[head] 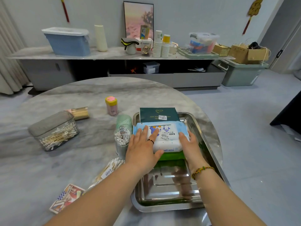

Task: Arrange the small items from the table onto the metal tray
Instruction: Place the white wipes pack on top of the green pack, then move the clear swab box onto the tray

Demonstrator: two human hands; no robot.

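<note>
- The pack of baby wipes (164, 136) lies at center right of the frame, inside the metal tray (206, 136), resting on a green pack (172, 156) and just in front of a dark green tissue pack (158, 114).
- The left hand (143, 147) lies flat with fingers spread over the pack's left half; the right hand (189, 142) presses its right end, fingers together. Neither one pinches it.
- It looks soft and squashy, moderately heavy for its size, with a slick film wrap; holding both short ends seems safest.
- Still on the table (68, 160): 1 round tub of cotton swabs (122, 139) touching the tray's left rim, 1 lidded swab box (53, 131) at center left, a bagged swab bundle (109, 170) and playing cards (66, 198) at lower left.
- The swab containers look rigid and light; grasp them around the body.
</note>
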